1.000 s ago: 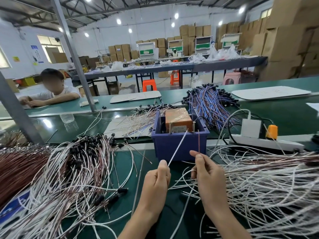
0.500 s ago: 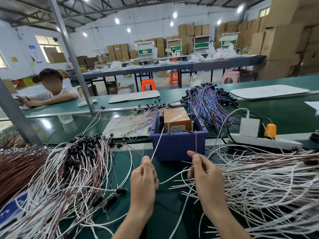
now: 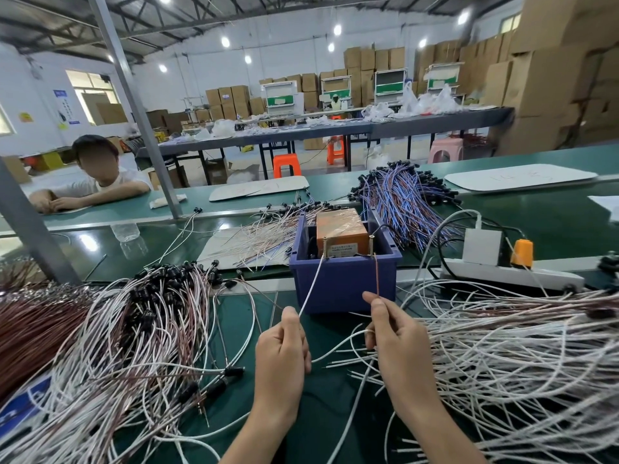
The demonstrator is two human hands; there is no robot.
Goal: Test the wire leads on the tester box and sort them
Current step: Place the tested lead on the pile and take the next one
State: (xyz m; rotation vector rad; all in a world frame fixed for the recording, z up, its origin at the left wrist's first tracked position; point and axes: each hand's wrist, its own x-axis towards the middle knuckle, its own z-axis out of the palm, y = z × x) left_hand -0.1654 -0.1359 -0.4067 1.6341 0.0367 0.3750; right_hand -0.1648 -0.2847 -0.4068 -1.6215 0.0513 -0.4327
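Note:
The tester box (image 3: 340,231), orange and wrapped in clear film, sits inside a blue plastic bin (image 3: 341,283) with two upright screw posts at its front. My left hand (image 3: 281,353) pinches a white wire lead (image 3: 311,286) whose tip reaches the left post. My right hand (image 3: 392,333) pinches the brown lead (image 3: 376,276), held upright against the right post. The two leads join in a loop below my hands.
A heap of white and brown leads with black parts (image 3: 134,329) lies left, loose white leads (image 3: 519,356) right. Blue-and-brown leads (image 3: 405,202) lie behind the bin. A power strip (image 3: 509,272) sits right of it. A person (image 3: 93,182) sits across the bench.
My left hand swung left and then came back towards the bin, bringing the white lead's tip onto the left post. The right hand stayed put, holding the brown lead up.

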